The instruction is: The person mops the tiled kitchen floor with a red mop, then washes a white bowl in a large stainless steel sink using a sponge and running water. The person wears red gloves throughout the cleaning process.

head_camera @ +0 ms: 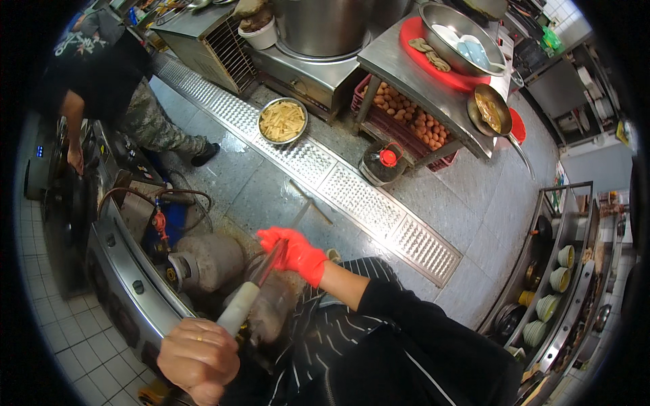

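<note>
A long-handled floor squeegee runs from the lower left up to the tiled floor. My bare left hand [199, 358], with a ring on one finger, is closed around the handle's top end, just behind its white sleeve [237, 308]. Farther down the shaft, my right hand [294, 256] in a red rubber glove grips the pole. Beyond the glove the thin shaft reaches a narrow crosswise head [319, 210], which appears to rest on the wet grey floor beside the metal drain grating [355, 195].
A steel bowl of pale cut strips [282, 121] sits on the grating. A gas cylinder [213, 261] and hoses stand left, near a stove [127, 284]. A black jug with red cap [382, 161] is by the steel table [406, 96]. Another person [101, 76] stands upper left.
</note>
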The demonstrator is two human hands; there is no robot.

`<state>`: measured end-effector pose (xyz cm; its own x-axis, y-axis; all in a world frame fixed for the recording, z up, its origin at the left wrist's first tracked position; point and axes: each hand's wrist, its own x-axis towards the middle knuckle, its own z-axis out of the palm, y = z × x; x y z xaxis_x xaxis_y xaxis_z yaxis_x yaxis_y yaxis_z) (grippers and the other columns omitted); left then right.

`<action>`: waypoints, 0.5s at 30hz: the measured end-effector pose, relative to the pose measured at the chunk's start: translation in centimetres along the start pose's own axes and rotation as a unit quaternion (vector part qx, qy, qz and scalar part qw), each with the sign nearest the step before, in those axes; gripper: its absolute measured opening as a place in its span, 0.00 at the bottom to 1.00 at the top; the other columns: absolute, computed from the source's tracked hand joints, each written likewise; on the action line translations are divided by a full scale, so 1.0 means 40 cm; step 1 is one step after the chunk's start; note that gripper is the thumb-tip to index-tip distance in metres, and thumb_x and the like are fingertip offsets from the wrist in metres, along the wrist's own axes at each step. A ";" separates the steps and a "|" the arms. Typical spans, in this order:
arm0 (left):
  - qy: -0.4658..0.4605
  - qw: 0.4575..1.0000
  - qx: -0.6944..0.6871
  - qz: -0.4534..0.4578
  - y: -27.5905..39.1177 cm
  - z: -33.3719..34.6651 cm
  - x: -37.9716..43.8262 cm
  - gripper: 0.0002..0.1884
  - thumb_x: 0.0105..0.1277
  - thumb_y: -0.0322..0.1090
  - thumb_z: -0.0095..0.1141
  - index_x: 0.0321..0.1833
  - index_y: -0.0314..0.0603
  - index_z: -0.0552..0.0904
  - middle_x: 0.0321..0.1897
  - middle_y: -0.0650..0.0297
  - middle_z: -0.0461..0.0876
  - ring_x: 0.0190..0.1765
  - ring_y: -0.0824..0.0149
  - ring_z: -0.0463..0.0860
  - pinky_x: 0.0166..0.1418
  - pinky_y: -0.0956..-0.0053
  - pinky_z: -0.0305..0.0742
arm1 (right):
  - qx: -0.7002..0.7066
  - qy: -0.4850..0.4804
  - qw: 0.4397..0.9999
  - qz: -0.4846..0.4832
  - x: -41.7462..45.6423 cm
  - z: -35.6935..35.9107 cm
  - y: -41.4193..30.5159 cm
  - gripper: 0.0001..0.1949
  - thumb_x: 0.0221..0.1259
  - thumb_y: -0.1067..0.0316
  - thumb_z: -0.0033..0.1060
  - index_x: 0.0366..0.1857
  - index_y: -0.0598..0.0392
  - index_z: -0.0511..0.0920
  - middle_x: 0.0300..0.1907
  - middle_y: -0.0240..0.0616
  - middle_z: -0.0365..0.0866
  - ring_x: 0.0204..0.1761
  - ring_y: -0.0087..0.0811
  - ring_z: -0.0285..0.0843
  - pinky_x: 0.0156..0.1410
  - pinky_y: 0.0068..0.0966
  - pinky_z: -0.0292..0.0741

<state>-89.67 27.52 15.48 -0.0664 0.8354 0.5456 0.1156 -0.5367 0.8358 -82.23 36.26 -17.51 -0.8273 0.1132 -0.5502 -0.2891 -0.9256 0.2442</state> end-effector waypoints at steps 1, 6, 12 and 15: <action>-0.041 0.999 -0.016 0.004 -0.005 -0.002 0.003 0.22 0.64 0.40 0.55 0.14 0.44 0.66 0.05 0.68 0.67 0.07 0.71 0.67 0.13 0.78 0.67 | 0.005 -0.012 1.000 -0.016 -0.002 0.005 -0.015 0.16 0.63 0.65 0.56 0.52 0.60 0.75 0.47 0.38 0.83 0.39 0.34 0.83 0.47 0.30 0.81; 0.123 0.992 -0.003 0.020 -0.093 0.079 -0.006 0.21 0.62 0.51 0.58 0.25 0.40 0.71 0.18 0.64 0.70 0.20 0.67 0.73 0.30 0.72 0.74 | 0.068 -0.046 0.989 -0.126 -0.037 0.081 -0.107 0.19 0.64 0.64 0.56 0.55 0.61 0.73 0.38 0.38 0.84 0.34 0.32 0.81 0.42 0.27 0.81; 0.331 0.943 0.033 0.022 -0.204 0.160 0.034 0.13 0.67 0.31 0.44 0.22 0.44 0.62 0.14 0.64 0.66 0.16 0.72 0.63 0.25 0.75 0.65 | 0.071 -0.120 0.985 -0.100 -0.091 0.184 -0.190 0.25 0.64 0.57 0.56 0.60 0.62 0.68 0.39 0.39 0.85 0.34 0.34 0.82 0.48 0.30 0.80; 0.308 0.951 -0.006 0.039 -0.246 0.156 0.114 0.14 0.65 0.29 0.45 0.21 0.43 0.61 0.12 0.64 0.64 0.15 0.72 0.61 0.23 0.76 0.62 | 0.017 -0.152 0.985 -0.076 -0.109 0.225 -0.256 0.31 0.63 0.46 0.55 0.60 0.61 0.69 0.41 0.40 0.85 0.37 0.33 0.84 0.48 0.30 0.81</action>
<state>-84.91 37.35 9.34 -0.6259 0.5674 0.5350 0.1327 -0.5985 0.7900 -79.99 48.50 -10.42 -0.8778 0.3569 -0.3196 -0.4321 -0.8778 0.2066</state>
